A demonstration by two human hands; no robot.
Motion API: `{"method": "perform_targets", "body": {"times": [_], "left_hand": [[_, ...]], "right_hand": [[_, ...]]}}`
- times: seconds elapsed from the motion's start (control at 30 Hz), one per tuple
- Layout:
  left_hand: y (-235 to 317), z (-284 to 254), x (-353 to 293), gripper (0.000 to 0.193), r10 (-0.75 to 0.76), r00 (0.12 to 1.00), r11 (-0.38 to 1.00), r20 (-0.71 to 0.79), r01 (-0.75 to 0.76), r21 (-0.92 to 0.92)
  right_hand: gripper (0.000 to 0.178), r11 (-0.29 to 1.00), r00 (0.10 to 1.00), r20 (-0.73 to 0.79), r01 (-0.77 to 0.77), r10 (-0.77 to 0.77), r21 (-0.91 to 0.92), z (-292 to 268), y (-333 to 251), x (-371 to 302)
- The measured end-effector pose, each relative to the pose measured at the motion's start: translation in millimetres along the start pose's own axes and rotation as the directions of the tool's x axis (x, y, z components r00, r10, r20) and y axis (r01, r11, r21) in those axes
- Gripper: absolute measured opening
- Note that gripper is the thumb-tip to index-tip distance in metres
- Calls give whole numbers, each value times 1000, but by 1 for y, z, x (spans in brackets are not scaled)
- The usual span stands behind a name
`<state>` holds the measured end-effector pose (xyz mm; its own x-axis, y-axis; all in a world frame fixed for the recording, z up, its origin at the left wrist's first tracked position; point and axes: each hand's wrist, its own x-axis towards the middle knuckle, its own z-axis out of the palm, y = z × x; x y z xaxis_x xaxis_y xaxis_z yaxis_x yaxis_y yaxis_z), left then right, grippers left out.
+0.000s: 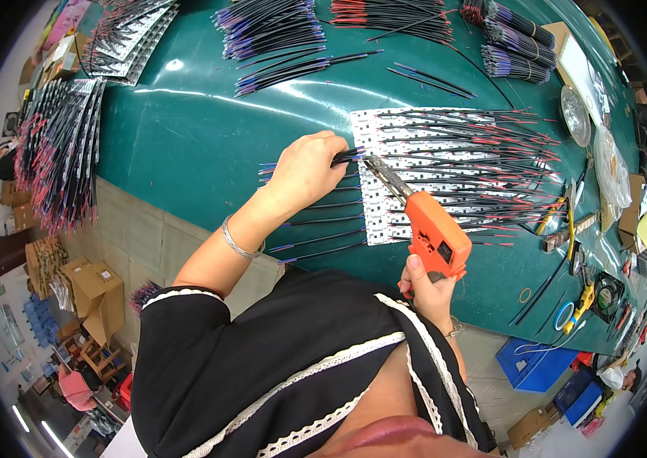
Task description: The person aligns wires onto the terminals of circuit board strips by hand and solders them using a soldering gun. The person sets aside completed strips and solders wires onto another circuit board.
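My left hand (pixel 306 169) is closed on a small bunch of black wires (pixel 348 156), whose ends point right at the left edge of a white circuit board panel (pixel 373 221). In my right hand (pixel 432 290) is an orange soldering gun (pixel 439 233), gripped by its handle. Its metal tip reaches up and left to the panel's edge, close by the wire ends; whether they touch I cannot tell. Several rows of black wires with red ends lie across the panel and stick out on its right. More black wires with blue ends extend from its left edge, below my left hand.
Piles of black wires (pixel 270 30) and red-ended wires (pixel 392 17) lie at the back of the green table (pixel 178 137). Wired panels (pixel 64 149) hang over its left edge. Tied wire bundles (pixel 518 46), a round metal dish (pixel 575 116), yellow-handled pliers (pixel 584 301) and a fan (pixel 608 294) are at right.
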<state>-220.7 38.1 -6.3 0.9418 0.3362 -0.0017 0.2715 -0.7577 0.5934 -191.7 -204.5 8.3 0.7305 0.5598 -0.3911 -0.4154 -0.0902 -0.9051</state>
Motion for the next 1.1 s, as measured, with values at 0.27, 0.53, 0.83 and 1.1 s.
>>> {"method": "perform_targets", "body": {"times": [0.27,0.53,0.83,1.1], "left_hand": [[4,1,-2,10,-14,1000,1000,1,14,24],[6,3,-2,10,-35,999,998,8,35,51],[3,3,-1,11,-4,1000,998,15,3,56],[-5,-5,-2,15,-65,994,978,83,80,-191]], "right_hand": [[25,998,999,-5,-42,42,-55,2,-1,0],[23,976,993,-8,118,-122,-182,6,6,2],[20,997,996,-52,71,-70,16,-8,-1,1],[19,983,986,-46,164,-161,83,-10,-16,15]]}}
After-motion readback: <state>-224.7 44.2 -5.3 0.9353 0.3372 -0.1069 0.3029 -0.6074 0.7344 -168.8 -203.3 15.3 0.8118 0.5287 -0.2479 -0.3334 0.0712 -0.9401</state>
